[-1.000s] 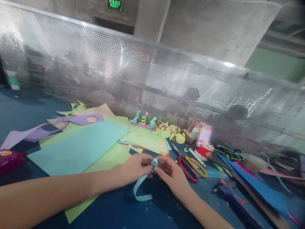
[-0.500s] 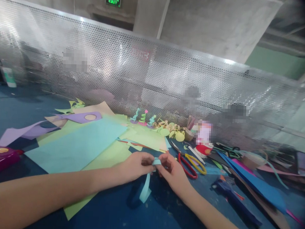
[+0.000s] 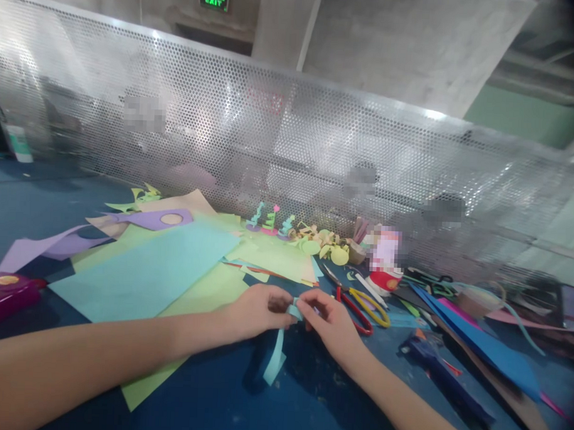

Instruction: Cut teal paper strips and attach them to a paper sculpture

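Note:
Between my two hands is a narrow light-blue paper strip (image 3: 275, 359), bent at its upper end, its tail hanging down over the blue table (image 3: 205, 397). My left hand (image 3: 262, 308) is closed, thumb and fingers pinching the strip's upper part. From the other side, my right hand (image 3: 324, 313) pinches the same strip at the bend. Scissors with red and yellow handles (image 3: 359, 308) lie just beyond the right hand. To the left, a light-blue paper sheet (image 3: 148, 270) rests over pale green sheets (image 3: 213, 288).
Small spiral paper pieces (image 3: 270, 222) stand at the back beside yellow-green paper scraps (image 3: 339, 254). A purple-red tool (image 3: 11, 296) sits at far left. On the right lie a dark blue glue gun (image 3: 444, 377) and blue sheets (image 3: 480, 344). A perforated metal screen (image 3: 201, 111) rises behind.
My right hand's fingers have shifted slightly left and up along the strip's bend. The strip's top has turned a little; the left hand keeps its hold.

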A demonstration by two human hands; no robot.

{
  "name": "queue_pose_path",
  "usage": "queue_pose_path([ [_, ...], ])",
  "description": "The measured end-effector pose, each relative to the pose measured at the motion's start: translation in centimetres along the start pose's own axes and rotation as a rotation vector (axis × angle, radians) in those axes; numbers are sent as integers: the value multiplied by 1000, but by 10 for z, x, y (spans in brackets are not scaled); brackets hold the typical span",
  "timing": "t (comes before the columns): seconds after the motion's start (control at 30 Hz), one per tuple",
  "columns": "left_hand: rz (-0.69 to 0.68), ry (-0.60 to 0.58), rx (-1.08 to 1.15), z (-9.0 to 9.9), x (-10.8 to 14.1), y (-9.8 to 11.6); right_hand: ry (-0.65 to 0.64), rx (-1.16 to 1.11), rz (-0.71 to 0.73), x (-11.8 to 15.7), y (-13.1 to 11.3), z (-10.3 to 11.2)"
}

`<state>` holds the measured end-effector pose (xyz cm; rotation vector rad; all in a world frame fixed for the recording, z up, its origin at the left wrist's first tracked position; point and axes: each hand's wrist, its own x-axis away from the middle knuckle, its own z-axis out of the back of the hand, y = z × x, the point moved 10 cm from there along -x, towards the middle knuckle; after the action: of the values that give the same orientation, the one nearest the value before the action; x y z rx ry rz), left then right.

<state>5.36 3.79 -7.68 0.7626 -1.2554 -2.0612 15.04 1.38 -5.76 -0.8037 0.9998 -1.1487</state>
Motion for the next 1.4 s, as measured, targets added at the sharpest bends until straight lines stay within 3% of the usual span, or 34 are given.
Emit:
queue_pose_path([
  [0.27,64,-54,279,1,-8,0,118,-247,-16,-6,5,20],
  [0.47,82,-87,203,8,-8,15,110,-228,-17,-7,6,22],
  [0.7,114,-92,105,11,-9,16,105,-202,0,-8,-4,22],
  [0.87,73,-110,119,10,-7,27,80,-261,-13,-7,-1,18],
  [1.03,64,-101,46,11,-8,26,57,-288,-38,-6,1,14],
  [1.17,98,-84,76,13,-7,23,42,-299,-49,-7,1,12],
  [1.4,113,-152,212,5,-4,26,42,-291,-65,-5,1,11],
])
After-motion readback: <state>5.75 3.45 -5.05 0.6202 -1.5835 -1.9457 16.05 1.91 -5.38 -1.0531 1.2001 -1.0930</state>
